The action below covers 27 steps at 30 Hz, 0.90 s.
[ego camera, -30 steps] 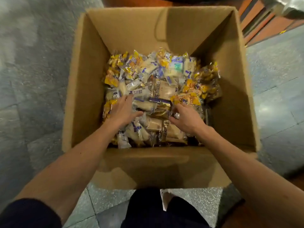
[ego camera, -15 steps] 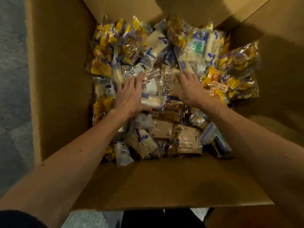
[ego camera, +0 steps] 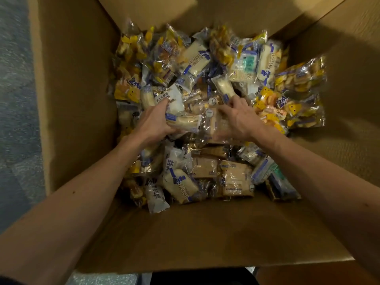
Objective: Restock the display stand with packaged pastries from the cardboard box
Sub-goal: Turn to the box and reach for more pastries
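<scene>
The cardboard box (ego camera: 78,103) fills the frame, its bottom heaped with packaged pastries (ego camera: 205,167). At centre both hands are down in the heap: the left hand (ego camera: 153,124) grips a white-and-blue packet (ego camera: 174,103), and the right hand (ego camera: 239,120) curls thumb and fingers round a clear packet (ego camera: 211,125) just beside it.

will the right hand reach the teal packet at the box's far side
Probably yes: the teal packet lies uncovered atop the pile beyond the right hand, with the box open above.
</scene>
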### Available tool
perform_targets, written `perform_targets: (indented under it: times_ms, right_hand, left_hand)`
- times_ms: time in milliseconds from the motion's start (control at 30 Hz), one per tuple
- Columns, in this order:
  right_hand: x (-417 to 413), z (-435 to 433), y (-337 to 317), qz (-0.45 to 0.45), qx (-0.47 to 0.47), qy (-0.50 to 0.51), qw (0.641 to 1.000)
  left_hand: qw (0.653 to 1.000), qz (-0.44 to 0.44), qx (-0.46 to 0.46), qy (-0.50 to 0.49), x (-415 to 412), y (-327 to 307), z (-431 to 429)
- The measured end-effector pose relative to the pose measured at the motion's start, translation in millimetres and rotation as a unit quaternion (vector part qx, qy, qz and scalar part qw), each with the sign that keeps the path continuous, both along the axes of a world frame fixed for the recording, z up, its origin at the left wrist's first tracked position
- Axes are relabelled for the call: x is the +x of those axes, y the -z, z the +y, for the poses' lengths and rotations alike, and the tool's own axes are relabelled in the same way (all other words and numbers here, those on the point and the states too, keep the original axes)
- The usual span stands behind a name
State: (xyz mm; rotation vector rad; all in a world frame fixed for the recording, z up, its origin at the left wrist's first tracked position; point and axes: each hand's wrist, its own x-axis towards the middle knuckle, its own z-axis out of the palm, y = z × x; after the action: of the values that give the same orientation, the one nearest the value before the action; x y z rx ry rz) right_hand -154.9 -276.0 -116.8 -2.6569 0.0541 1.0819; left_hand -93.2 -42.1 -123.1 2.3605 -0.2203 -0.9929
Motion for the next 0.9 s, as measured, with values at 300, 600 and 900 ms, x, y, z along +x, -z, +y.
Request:
perform_targets:
  times_ms: [300,600,900]
  right_hand:
    - [-11.8,21.3,-3.4,0.021,0.092,-0.037,0.995]
    - [-17.9,17.3,-15.3,0.143,0.15,0.096,0.974]
    - [-86.1,18.1,-100.3,0.043,0.343,0.39,0.853]
  left_hand:
    - [0.978,0.036,-0.07,-0.193,14.4,-12.5,16.4]
    - [0.937,0.091,-0.128,-0.312,0.1,-48.5,23.3]
    - [0.901,0.114,-0.213,-0.36,-12.7,-119.5,18.8]
